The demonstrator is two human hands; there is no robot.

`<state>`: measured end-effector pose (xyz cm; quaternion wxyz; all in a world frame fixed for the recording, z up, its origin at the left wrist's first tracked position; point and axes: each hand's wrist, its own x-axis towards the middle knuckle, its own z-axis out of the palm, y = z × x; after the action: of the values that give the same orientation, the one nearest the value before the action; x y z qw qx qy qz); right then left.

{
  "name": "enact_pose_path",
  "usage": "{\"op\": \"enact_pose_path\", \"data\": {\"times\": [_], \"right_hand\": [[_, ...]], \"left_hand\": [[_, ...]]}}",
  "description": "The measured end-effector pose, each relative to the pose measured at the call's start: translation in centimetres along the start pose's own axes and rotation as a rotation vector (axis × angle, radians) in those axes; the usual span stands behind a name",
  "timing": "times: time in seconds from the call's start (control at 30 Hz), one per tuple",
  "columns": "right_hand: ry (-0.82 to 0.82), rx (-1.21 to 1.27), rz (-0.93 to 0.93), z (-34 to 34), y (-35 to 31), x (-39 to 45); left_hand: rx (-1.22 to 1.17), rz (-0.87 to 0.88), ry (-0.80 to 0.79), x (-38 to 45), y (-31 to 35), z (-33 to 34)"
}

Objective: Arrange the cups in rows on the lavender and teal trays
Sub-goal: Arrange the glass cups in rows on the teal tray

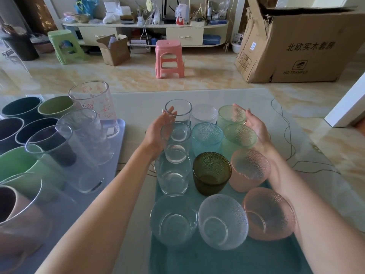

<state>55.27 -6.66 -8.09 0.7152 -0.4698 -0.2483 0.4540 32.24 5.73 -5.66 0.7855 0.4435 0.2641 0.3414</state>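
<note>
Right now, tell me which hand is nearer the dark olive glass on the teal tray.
Left, narrowly. The left hand is up-left of the dark olive glass, beside the clear glasses; the right hand is farther, up-right past the green glasses.

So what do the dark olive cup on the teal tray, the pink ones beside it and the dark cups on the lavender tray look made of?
Dark olive cup: tinted glass by the look, translucent, with a dimpled, hammered wall. Pink cups: likely the same textured glass, see-through with a blush tint. Dark cups on the lavender tray: opaque and matte, so plastic or ceramic; the view cannot settle which.
</note>
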Motion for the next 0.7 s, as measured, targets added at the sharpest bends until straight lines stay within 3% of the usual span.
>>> {"op": "enact_pose_path", "data": {"times": [0.33,0.5,0.7], "right_hand": [[0.077,-0.087,-0.042,-0.9,-0.1,-0.4],[-0.012,-0.027,-0.042,-0.2,0.3,-0.1],[0.027,-0.071,-0.049,-0.2,0.7,-0.8]], "left_hand": [[-0.003,-0.044,-0.001,0.9,-0.3,-0.2],[0.031,-0.007,-0.001,0.9,-0.5,-0.2],[-0.007,0.005,0.013,0.8,-0.6,-0.1]]}}
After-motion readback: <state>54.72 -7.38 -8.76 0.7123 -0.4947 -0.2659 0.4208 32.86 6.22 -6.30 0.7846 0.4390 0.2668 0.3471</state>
